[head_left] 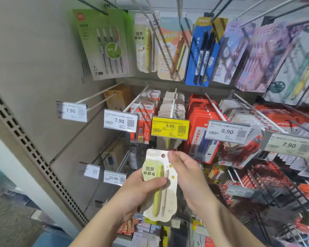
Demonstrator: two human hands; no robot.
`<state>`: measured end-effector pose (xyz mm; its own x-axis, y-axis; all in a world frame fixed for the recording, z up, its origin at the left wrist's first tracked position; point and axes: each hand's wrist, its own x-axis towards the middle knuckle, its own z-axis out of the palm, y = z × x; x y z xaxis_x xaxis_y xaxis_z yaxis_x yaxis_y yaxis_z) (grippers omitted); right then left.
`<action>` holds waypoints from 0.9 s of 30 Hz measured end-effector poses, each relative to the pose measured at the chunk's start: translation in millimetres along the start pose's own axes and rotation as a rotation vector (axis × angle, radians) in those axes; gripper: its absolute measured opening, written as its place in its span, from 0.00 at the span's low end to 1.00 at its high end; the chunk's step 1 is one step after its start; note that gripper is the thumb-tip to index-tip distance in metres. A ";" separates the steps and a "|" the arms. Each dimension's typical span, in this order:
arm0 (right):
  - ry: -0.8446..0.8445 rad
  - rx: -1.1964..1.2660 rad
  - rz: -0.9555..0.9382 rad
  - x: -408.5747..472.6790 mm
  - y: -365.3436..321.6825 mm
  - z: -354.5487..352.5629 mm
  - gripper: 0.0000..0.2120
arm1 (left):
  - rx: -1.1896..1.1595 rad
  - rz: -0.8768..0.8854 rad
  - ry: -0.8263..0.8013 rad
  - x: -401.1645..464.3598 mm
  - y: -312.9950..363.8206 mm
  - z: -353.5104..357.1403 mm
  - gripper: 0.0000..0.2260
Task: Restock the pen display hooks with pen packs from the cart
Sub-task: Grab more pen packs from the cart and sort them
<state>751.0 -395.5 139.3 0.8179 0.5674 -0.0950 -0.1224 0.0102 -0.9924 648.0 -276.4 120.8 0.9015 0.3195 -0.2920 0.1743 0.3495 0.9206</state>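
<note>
**Lining the hang hole up with the peg under the yellow tag**

The cream card pen pack with a yellow-green pen sealed under clear plastic is held upright in front of the display, just below the yellow 9.90 price tag. The left hand holds the pack's lower half, thumb across the face and fingers behind, so that grip is closed on the pack. The right hand pinches the top right corner, its fingertips next to the round hang hole.

My reading is that the step in hand is threading that hole onto the white metal hook that carries the yellow tag, where a row of matching cream packs already hangs. To do it well, the pack should rise clear of the tag, perhaps by tipping the tag up, with the card kept square to the peg so the hole meets the tip cleanly. The right-hand pinch can steer the hole while the left hand only supports the weight. Pushing at an angle would likely bend the card or tear the hole.

The pack has a scalloped outline, a pale green label panel with dark characters, small smiley faces printed on the right, and a slim cream refill beside the pen. The card looks flat and undamaged.
</note>
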 end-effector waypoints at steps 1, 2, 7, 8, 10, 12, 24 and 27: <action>-0.008 -0.039 -0.028 0.3 -0.9 -0.2 0.06 | 0.030 -0.004 -0.004 -0.5 0.0 0.7 0.09; -0.011 -0.074 -0.053 0.7 -1.9 -0.7 0.05 | 0.054 -0.004 -0.002 -0.1 -0.3 0.6 0.08; -0.034 -0.208 -0.166 -0.2 -8.6 -0.4 0.03 | 0.049 0.127 0.039 5.1 6.2 0.7 0.18; -0.039 -0.236 -0.185 -0.2 -9.0 -0.3 0.03 | 0.045 0.171 0.058 6.1 10.4 1.0 0.17; -0.039 -0.265 -0.208 0.2 -11.3 0.6 0.03 | 0.058 0.244 0.088 7.8 20.8 2.5 0.16; -0.018 -0.286 -0.228 2.4 -14.2 1.7 0.03 | 0.108 0.308 0.100 11.0 28.9 3.0 0.13; 0.091 -0.095 -0.498 18.0 -33.2 7.9 0.08 | 0.107 0.501 0.108 25.8 58.7 11.9 0.09; 0.119 -0.093 -0.530 21.1 -35.5 9.4 0.09 | 0.131 0.523 0.139 31.5 59.1 15.5 0.08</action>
<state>767.3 -376.1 173.3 0.8122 0.4076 0.4173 0.3699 0.1933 -0.9087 692.9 -259.3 170.1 0.8215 0.5377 0.1897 -0.2269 0.0031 0.9739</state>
